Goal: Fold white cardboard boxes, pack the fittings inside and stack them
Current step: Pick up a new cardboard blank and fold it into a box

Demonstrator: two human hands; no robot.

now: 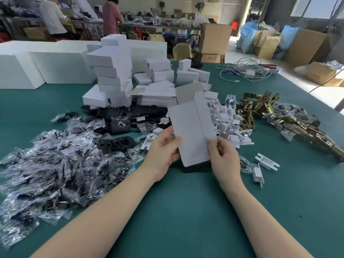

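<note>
Flat white box blank (191,127) held upright above the green worktop (186,211), near the front edge of the piles, lower flap pointing down toward a dark item lying beneath it. Left hand (163,153) pinching the blank's left edge, thumb on the near face and fingers behind; right hand (223,155) pinching the lower right edge beside the crease. Both grips thus clamped on the card, one at each side, presumably so that inward pressure can spring the flattened sleeve open along its creases. Grey inner face of an upper flap visible at the top, confirming the blank as not yet erected.

Supplies arranged in an arc within arm's reach, probably to shorten each packing cycle: bagged black parts (55,164) at left, loose black plates (115,142) just beyond the left hand, white card inserts (227,123) behind the blank, brass-coloured latch fittings (279,116) at right. Stack of unfolded blanks (154,97) lying flat behind, directly ahead. Finished white boxes (111,77) stacked at rear left, clear of the working zone; stack leaning slightly, so further additions judged to need careful squaring. Two stray inserts (260,168) lying apart at lower right.

Stage judged: start of folding one box, packing not yet begun.
</note>
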